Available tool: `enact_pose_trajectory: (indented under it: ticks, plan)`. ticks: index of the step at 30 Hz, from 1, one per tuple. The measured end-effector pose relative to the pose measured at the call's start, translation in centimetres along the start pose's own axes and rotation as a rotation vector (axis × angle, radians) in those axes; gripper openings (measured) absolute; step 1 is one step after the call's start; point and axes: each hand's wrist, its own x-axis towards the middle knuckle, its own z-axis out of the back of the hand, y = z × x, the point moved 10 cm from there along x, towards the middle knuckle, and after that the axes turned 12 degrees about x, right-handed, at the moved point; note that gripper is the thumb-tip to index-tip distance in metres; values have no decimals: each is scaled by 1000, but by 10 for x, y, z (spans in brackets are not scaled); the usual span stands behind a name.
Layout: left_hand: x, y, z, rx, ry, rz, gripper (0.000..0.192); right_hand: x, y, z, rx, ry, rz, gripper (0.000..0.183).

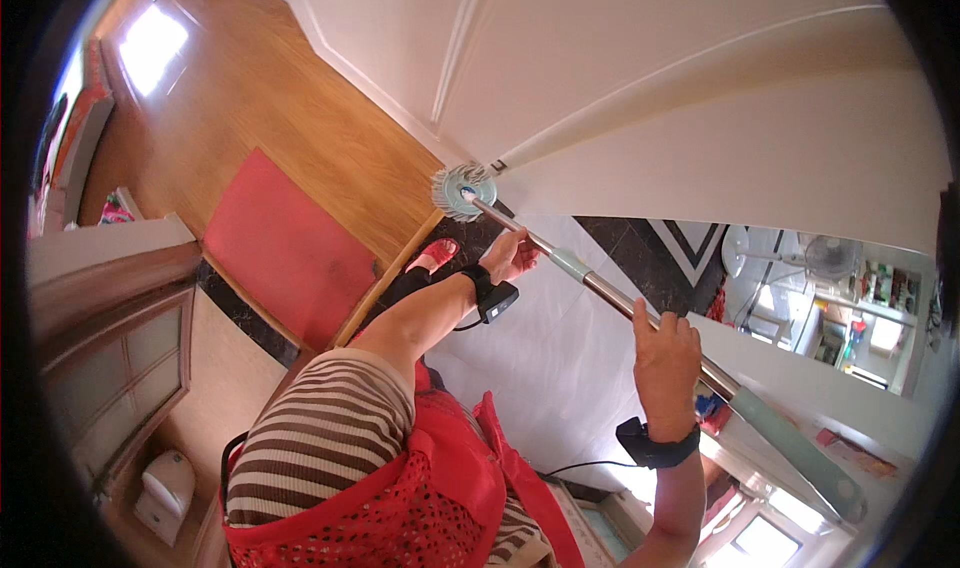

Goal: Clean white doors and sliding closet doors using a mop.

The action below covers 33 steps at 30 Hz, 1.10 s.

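A mop handle [615, 295] with metal tube sections and pale green grips runs diagonally in front of me. At its far end a round mop head [465, 191], with a pale green disc and grey-white strands, rests on the floor by the wall corner. My left hand [511, 256] holds the lower metal tube, below the small green collar. Farther up the pole my right hand [667, 361] is wrapped around the metal tube, with the index finger stretched along it. The long green end grip [795, 452] extends beyond that hand. Both wrists wear black straps.
A white wall [637, 140] stands right beside the mop head. Left of it, a raised wooden threshold [386, 279] edges the wood floor [315, 110] and a red mat [289, 249]. Grey tile [540, 343] lies below me. A standing fan [832, 256] is at the right.
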Motion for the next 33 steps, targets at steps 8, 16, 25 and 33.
enact_pose_trajectory:
  ticks: [8, 16, 25, 33]
  plan:
    - [-78, -40, -35, -238, 265, -212, 36, -39, 79, 76, -274, -271, 149, 28]
    - [-201, -54, -138, -125, 598, -329, 31, -159, 79, 162, -356, -303, -39, 43]
    - [-395, -95, -323, 133, 899, -603, 35, -365, -49, 304, -663, -555, -709, 59]
    - [-417, -67, -368, 406, 882, -674, 43, -411, -145, 256, -130, -381, -715, 38]
